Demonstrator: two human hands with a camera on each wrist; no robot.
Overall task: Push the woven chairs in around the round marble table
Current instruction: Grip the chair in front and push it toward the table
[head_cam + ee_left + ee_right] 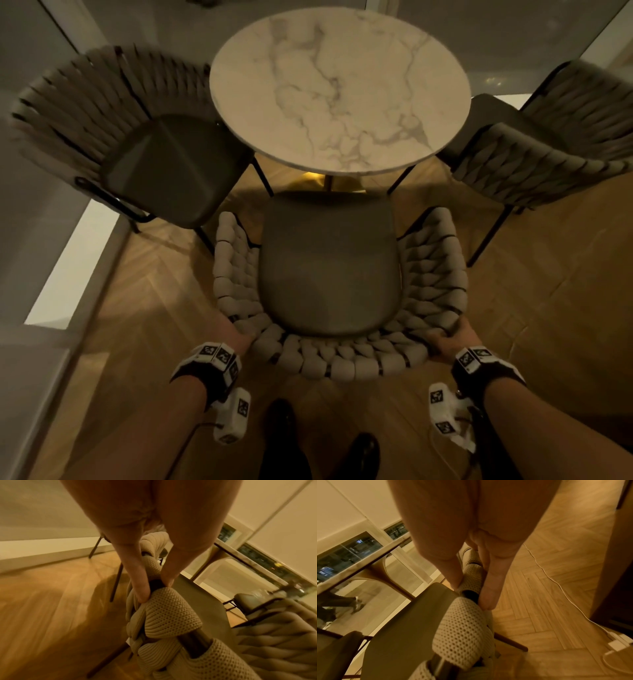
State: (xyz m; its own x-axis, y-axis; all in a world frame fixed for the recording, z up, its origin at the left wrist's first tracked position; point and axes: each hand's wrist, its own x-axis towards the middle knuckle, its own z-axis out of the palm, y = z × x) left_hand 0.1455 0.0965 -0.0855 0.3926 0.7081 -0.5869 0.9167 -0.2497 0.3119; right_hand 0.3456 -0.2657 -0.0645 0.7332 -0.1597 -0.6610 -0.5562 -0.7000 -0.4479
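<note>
Closest to us, at the bottom of the head view, our left hand (236,337) and right hand (454,337) each hold the curved backrest of the middle woven chair (329,274). Each grip is clamped on the chair: the left wrist view shows our left hand (145,555) with thumb and finger pinching a padded woven loop over the dark metal frame, and the right wrist view shows our right hand (476,563) doing the same on the other side.

That chair stands on the herringbone wood floor (534,308), facing the round marble counter (339,89). Its seat front sits just at the counter's near edge, with nearly the whole seat not yet under the top, so we judge this chair is only starting to go in and needs a straight push forward.

Further out, the left woven chair (137,137) stands angled with one corner of its seat tucked under the rim. The right woven chair (548,144) sits with part of its seat under the rim too. We judge both may need squaring up, so most of the task appears to remain.

All three chairs have thick beige knitted cords woven over thin black frames and smooth grey-brown seat pads. White stone with grey veining forms the round top.
</note>
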